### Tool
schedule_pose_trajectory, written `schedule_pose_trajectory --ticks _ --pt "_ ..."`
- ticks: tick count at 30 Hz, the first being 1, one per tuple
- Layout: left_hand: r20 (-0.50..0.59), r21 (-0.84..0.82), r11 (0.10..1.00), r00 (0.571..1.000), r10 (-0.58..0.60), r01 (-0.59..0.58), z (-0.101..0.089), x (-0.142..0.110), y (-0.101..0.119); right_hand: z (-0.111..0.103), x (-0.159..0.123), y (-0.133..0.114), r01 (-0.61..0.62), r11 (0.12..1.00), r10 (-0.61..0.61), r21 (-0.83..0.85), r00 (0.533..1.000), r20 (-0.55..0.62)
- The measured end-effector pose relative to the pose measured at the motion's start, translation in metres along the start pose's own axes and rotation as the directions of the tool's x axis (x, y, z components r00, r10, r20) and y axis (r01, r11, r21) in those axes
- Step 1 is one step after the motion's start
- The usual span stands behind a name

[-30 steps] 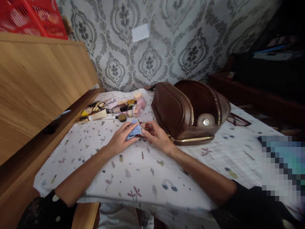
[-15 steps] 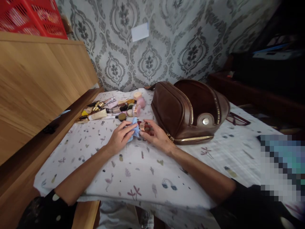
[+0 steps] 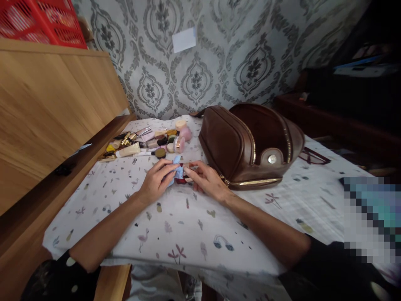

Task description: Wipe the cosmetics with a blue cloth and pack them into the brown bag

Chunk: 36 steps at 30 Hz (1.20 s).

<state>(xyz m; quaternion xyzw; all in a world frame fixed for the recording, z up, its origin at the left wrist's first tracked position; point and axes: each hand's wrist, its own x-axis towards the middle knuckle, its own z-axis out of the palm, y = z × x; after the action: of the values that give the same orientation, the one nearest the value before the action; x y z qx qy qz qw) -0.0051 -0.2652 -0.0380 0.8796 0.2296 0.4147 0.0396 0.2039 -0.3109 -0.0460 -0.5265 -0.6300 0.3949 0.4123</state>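
My left hand (image 3: 156, 180) pinches a light blue cloth (image 3: 177, 160) and presses it against a small cosmetic container (image 3: 180, 181). The container is dark red with a shiny rose-gold part; its exact kind is hard to make out. From the other side, the fingers of my right hand (image 3: 209, 180) are closed round it and cover much of it. Both hands meet just above the patterned white cloth (image 3: 188, 225) on the table. Beyond them lies a pile of makeup items, with a cream tube (image 3: 128, 150), a round pink-lidded jar (image 3: 179, 144) and a pink sponge (image 3: 186, 133).
An unzipped brown leather bag (image 3: 224, 142) stands right of my hands, glasses (image 3: 314, 156) beside it. A wooden cabinet (image 3: 59, 92) carrying a red basket (image 3: 40, 21) borders the left. The patterned wall (image 3: 206, 88) rises behind. A blurred-out object (image 3: 372, 213) lies at right.
The container has turned in my fingers: its dark red part now shows lower, beneath the blue cloth. My right fingers have shifted slightly over it, and both hands stay in place.
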Motion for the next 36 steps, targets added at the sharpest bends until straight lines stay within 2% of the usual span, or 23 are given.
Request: schedule_pose_trajectory --ticks 3,8,13,18,24,29,33,36 --pt "0.023 -0.001 1.000 1.000 0.001 -0.001 -0.001 0.000 0.000 0.000 0.000 -0.002 -0.009 1.000 0.009 -0.010 1.000 -0.011" --pt "0.040 -0.024 1.000 0.999 -0.017 0.018 0.001 0.000 -0.002 0.003 0.004 0.005 0.052 0.996 -0.049 0.079 0.998 -0.038" --pt "0.039 -0.033 0.999 0.998 -0.039 0.040 0.000 0.000 -0.003 0.005 0.006 0.009 0.113 0.986 -0.108 0.120 0.993 -0.043" --pt "0.006 -0.001 1.000 1.000 -0.006 0.006 0.001 -0.001 -0.002 0.004 0.006 0.010 0.134 0.981 -0.132 0.139 0.991 -0.022" --pt "0.023 0.099 0.992 0.997 0.075 -0.077 0.003 -0.002 0.003 0.001 0.005 0.007 0.007 0.981 -0.005 0.192 1.000 -0.010" --pt "0.013 0.147 0.979 0.990 0.140 -0.140 0.002 0.000 0.006 0.003 0.007 0.006 -0.054 0.961 0.058 0.272 0.998 -0.006" --pt "-0.005 0.096 0.983 0.987 0.159 -0.158 0.000 0.002 0.007 0.005 0.006 0.004 -0.108 0.869 0.105 0.483 0.994 0.035" --pt "0.003 0.051 0.992 0.993 0.117 -0.117 -0.001 0.002 0.007 0.006 0.005 0.001 -0.149 0.776 0.122 0.613 0.989 0.086"
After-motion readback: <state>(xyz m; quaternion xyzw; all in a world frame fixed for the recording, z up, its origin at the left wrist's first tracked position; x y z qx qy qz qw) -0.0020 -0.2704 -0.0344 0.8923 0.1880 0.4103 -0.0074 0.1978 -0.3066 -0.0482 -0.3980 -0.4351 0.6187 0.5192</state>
